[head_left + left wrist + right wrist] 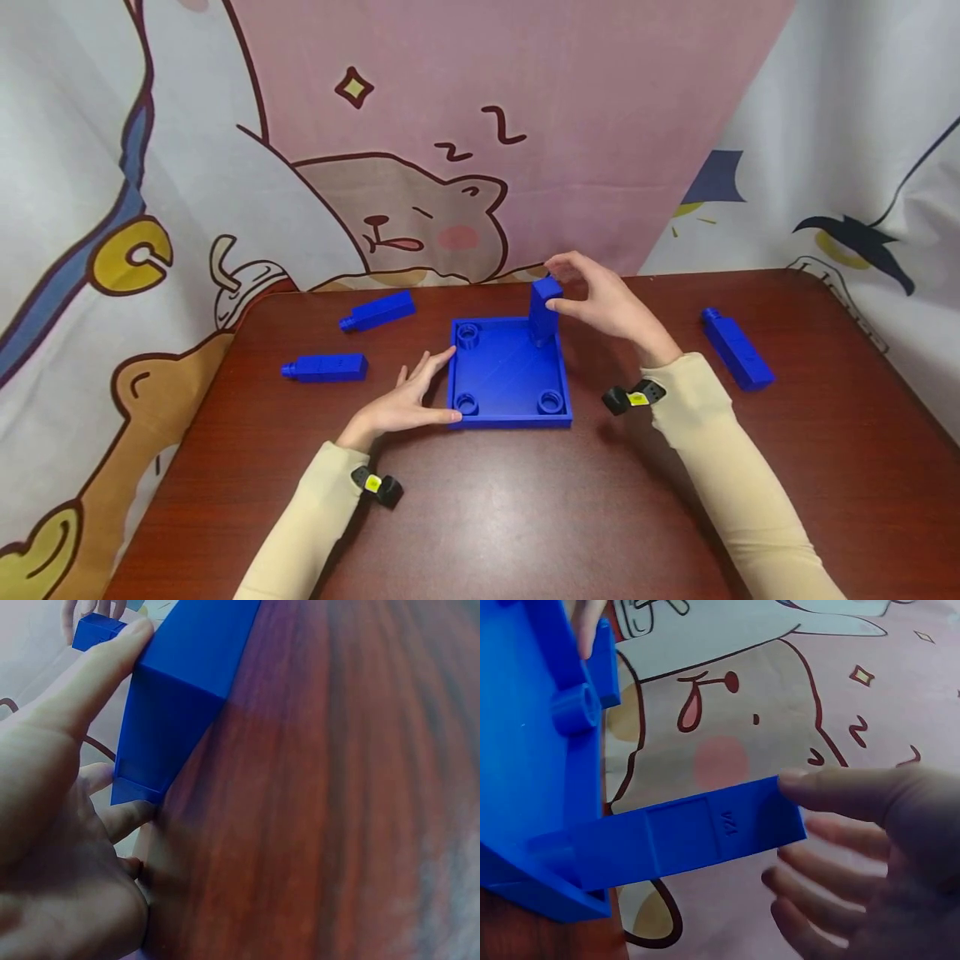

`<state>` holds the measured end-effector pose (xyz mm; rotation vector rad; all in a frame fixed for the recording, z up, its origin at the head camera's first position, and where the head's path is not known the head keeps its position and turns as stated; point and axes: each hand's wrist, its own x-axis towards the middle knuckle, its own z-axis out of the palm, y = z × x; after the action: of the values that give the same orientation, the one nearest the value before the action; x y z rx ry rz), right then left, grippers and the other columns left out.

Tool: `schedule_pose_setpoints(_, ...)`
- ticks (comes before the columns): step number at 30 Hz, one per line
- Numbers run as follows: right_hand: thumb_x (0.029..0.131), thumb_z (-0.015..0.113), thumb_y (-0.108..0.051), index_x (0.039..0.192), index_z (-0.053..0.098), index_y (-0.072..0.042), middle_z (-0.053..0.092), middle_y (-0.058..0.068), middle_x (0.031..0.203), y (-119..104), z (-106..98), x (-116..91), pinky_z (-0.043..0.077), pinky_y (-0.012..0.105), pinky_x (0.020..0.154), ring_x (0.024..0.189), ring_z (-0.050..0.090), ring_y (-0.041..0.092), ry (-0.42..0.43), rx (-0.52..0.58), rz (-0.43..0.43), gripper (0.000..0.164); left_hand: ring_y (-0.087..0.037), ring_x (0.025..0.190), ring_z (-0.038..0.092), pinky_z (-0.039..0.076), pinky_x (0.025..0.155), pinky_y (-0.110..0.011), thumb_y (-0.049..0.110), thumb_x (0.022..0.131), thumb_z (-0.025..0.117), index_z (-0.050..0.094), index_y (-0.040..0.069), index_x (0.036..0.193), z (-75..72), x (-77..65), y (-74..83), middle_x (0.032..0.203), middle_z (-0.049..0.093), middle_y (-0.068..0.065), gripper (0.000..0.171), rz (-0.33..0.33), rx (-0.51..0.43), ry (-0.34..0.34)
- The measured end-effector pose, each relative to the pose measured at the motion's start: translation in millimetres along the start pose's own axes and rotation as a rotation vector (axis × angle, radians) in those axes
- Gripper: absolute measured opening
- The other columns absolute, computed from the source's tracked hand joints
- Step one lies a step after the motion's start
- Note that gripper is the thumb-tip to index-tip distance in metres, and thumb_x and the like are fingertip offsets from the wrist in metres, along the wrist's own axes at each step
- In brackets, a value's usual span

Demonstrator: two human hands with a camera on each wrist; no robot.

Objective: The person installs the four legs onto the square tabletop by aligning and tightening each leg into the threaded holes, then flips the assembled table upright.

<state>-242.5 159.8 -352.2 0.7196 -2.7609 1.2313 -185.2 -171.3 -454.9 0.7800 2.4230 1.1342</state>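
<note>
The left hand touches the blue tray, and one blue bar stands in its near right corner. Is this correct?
No: the head view shows the bar standing in the far, not near, right corner of the tray; the left hand does touch it.

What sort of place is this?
Likely an indoor tabletop recording setup, possibly at home: a wood-grain table, a cartoon-print cloth hanging behind it, and small black devices worn on both wrists.

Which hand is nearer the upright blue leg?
Right. The right hand touches the top of the leg; the left hand is diagonally across, at the near-left corner of the tray.
</note>
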Motion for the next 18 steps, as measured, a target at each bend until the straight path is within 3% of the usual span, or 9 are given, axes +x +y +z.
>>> schedule_pose_setpoints(5, 0.091, 0.063, 0.002, 0.138, 0.048, -0.002, 0.051, 0.018, 0.135, 4.9, -5.7, 4.2, 0.034, 0.054, 0.103, 0.125, 0.045, 0.037, -0.113, 0.091, -0.133, 0.049, -0.031, 0.144, -0.011, -0.013, 0.105, -0.061, 0.036, 0.086, 0.073, 0.011, 0.014, 0.156, 0.0, -0.1, 0.7, 0.16, 0.011, -0.001, 0.095, 0.001, -0.002, -0.002)
schedule_pose_setpoints(10, 0.093, 0.059, 0.002, 0.135, 0.054, -0.005, 0.054, 0.016, 0.135, 11.7, -4.1, 6.7, 0.031, 0.052, 0.106, 0.129, 0.044, 0.034, -0.151, 0.134, -0.128, 0.043, -0.031, 0.144, -0.011, -0.013, 0.106, -0.061, 0.036, 0.086, 0.072, 0.011, 0.014, 0.156, 0.4, -0.1, 2.0, 0.16, 0.011, -0.002, 0.095, 0.0, -0.008, -0.007)
schedule_pose_setpoints(14, 0.091, 0.066, -0.005, 0.126, 0.062, -0.007, 0.06, 0.013, 0.125, 14.9, -0.1, 6.9, 0.04, 0.048, 0.099, 0.118, 0.054, 0.032, -0.078, 0.124, -0.061, 0.036, -0.031, 0.144, -0.011, -0.013, 0.106, -0.061, 0.036, 0.087, 0.072, 0.011, 0.014, 0.156, 0.1, 0.1, 2.7, 0.16, 0.011, -0.002, 0.095, -0.001, -0.01, -0.008)
schedule_pose_setpoints(18, 0.084, 0.077, -0.013, 0.118, 0.064, -0.004, 0.065, 0.014, 0.112, 14.1, 8.7, 5.9, 0.049, 0.045, 0.084, 0.096, 0.061, 0.029, 0.055, 0.105, 0.008, 0.038, -0.031, 0.144, -0.012, -0.014, 0.106, -0.06, 0.038, 0.086, 0.072, 0.011, 0.015, 0.156, -0.5, -0.3, 3.0, 0.16, 0.011, -0.002, 0.096, -0.006, -0.008, -0.006)
